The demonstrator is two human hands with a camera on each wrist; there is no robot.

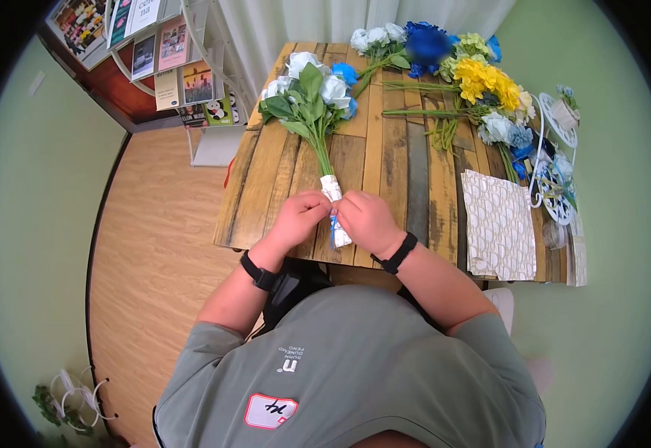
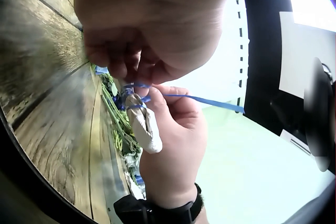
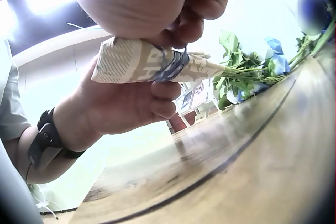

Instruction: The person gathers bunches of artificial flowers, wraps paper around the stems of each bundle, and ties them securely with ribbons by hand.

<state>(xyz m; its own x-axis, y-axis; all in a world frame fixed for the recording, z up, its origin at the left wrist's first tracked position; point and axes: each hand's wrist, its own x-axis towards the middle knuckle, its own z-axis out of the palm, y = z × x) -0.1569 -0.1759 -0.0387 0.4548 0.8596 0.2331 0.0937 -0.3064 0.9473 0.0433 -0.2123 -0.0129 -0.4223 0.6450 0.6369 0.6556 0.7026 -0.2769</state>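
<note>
A bouquet of white and blue artificial roses (image 1: 307, 93) lies on the wooden table, its green stems pointing toward the person. Patterned paper (image 3: 128, 64) wraps the lower stems, and blue ribbon (image 3: 170, 66) circles that wrap several times. At the wrap, my left hand (image 1: 301, 219) and right hand (image 1: 368, 222) meet, fingertips close together. Both pinch the ribbon at the wrap, as the left wrist view shows; a loose blue end (image 2: 215, 103) sticks out past the right hand (image 2: 176, 150). Curled fingers partly hide the ribbon's crossing point.
More artificial flowers, including yellow ones (image 1: 487, 84), lie along the table's back right. A sheet of patterned paper (image 1: 498, 225) rests at the right front edge, beside a white wire stand (image 1: 556, 198) and a twine roll (image 1: 554, 236). Left of the table stands a magazine rack (image 1: 221, 145).
</note>
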